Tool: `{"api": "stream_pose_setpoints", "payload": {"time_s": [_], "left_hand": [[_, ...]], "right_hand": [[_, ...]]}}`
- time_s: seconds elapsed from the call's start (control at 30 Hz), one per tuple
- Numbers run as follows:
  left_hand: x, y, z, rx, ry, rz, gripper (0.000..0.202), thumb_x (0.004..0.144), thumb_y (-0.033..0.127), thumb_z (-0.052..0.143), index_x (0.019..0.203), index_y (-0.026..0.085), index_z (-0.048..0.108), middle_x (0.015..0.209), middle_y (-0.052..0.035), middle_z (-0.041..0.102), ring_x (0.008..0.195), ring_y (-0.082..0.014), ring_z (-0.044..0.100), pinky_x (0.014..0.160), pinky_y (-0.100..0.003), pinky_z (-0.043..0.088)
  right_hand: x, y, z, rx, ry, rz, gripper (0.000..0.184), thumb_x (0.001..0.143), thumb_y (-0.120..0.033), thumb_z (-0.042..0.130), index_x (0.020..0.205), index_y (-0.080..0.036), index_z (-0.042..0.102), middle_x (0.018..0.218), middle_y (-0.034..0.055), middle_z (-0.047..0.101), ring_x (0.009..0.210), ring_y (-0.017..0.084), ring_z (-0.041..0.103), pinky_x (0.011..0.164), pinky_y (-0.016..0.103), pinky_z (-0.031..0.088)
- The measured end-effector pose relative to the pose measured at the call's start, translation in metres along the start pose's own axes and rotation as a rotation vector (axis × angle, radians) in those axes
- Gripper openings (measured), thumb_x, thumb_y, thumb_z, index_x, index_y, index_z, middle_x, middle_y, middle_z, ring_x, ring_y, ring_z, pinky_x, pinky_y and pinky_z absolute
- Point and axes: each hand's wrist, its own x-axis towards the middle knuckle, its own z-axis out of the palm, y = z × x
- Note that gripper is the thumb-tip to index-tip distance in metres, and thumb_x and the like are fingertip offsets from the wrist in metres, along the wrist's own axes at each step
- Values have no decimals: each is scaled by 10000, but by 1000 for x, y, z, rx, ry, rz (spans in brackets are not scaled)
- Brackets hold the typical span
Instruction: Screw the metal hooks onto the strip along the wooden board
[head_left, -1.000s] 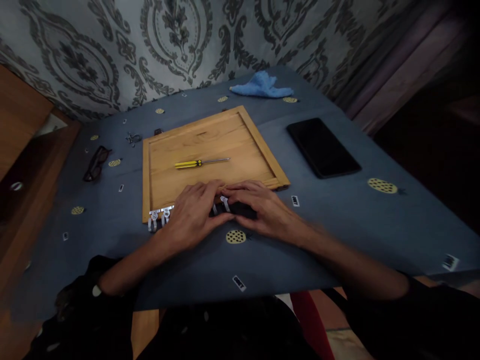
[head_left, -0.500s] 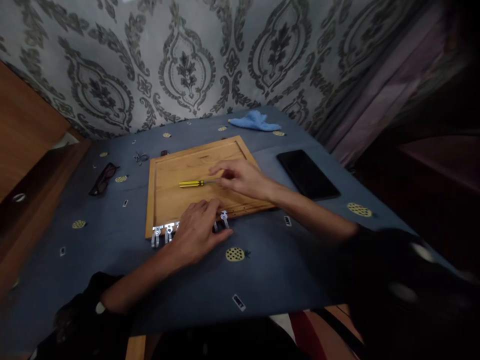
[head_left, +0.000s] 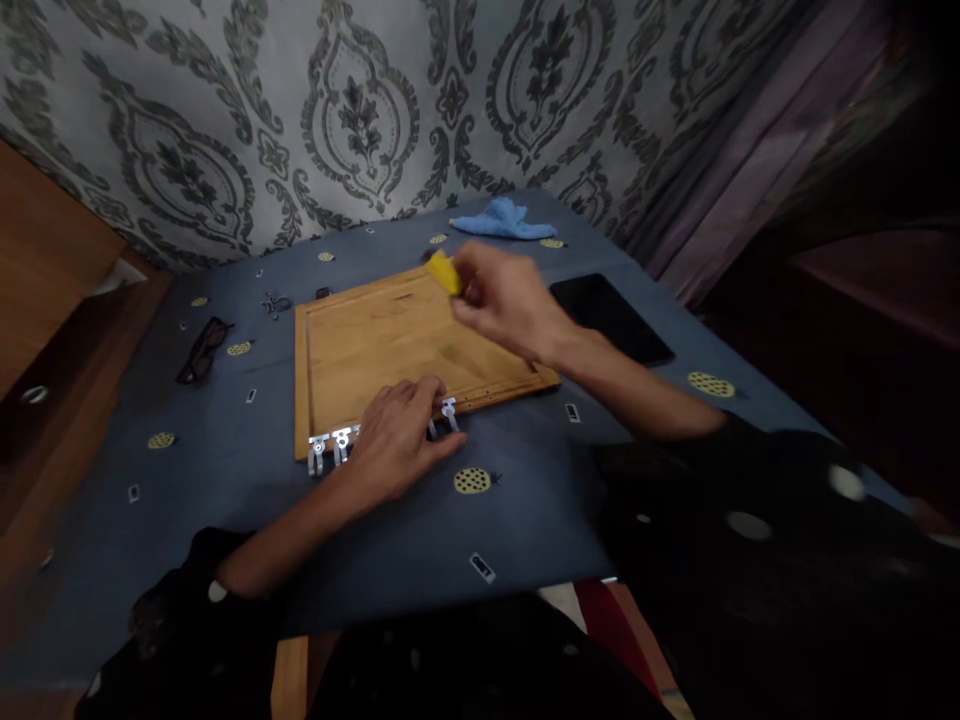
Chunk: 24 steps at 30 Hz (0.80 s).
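Note:
A wooden board with a raised rim lies flat on the table. Along its near edge runs a row of silver metal hooks. My left hand rests over this edge and covers the middle of the row, fingertips on the board and thumb stretched out to the right. Above the board's right half, my right hand is closed around a screwdriver. The screwdriver's yellow handle sticks out to the upper left, blurred by motion; its shaft is hidden in the hand.
A black tablet lies right of the board, and a blue cloth behind it. To the left are dark sunglasses and a small metal heap. The blue tablecloth carries pineapple prints. A patterned curtain hangs behind.
My right hand has lifted the screwdriver off the board and turned it, moving up and to the right. My left hand stays on the board's near edge. The view has shifted slightly.

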Motion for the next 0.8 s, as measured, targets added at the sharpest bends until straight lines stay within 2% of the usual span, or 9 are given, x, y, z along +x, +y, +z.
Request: {"api": "stream_pose_setpoints", "payload": {"time_s": [0.03,0.1,0.17,0.2,0.3,0.37,0.5,0.7,0.8], "left_hand": [[0,-1,0,-3,5,5,371,840,376,735,1083,209,511,1018,-59,688,959,-265,643,849,-422,494],[-1,-1,1,-8,18,17,360,843,382,732,1071,217,508,1012,-50,687,953,-254,644,846,-408,491],[-1,-2,1,-8,30,25,347,838,367,736,1051,220,504,997,-42,687,944,-247,646,839,-396,491],[-1,-2,1,-8,31,26,344,833,357,740,1041,219,503,990,-40,689,941,-245,648,837,-393,492],[-1,-2,1,-17,35,26,345,828,342,747,1036,214,503,996,-44,694,958,-247,655,845,-394,492],[-1,-3,1,-30,50,34,352,822,338,754,1038,215,505,998,-41,696,961,-242,661,846,-390,493],[0,-5,2,-26,65,38,357,810,353,758,1032,223,510,993,-32,700,954,-238,664,839,-387,498],[0,-3,3,-14,61,36,344,814,344,752,1026,224,508,991,-36,702,954,-233,657,839,-380,499],[0,-1,1,-22,42,31,342,828,343,743,1039,216,505,996,-40,702,960,-231,653,852,-385,495]], "right_hand": [[-14,-1,-14,54,79,32,164,831,-136,625,964,-208,560,906,28,660,785,184,651,748,345,540],[-49,-1,-35,439,278,141,202,818,-222,728,929,-231,560,851,-12,658,713,158,671,712,328,576],[-90,0,-48,655,365,248,273,764,-293,821,895,-238,588,810,-23,690,649,147,687,678,312,597],[-110,2,-50,705,348,312,276,755,-321,839,887,-236,612,809,-11,715,654,148,702,668,297,601],[-161,10,-51,690,136,490,290,732,-425,858,849,-230,679,961,58,778,773,196,756,721,326,634],[-182,17,-51,603,51,507,340,696,-480,872,904,-248,737,1010,72,785,865,234,763,773,355,643],[-199,31,-55,473,38,450,246,789,-483,801,951,-299,780,903,49,778,672,198,726,663,349,628],[-199,34,-49,131,36,196,192,893,-376,698,1065,-368,784,987,44,786,855,275,748,738,426,620],[-190,29,-39,59,-1,117,207,930,-353,649,1089,-320,779,970,59,769,844,268,737,728,418,616]]}}
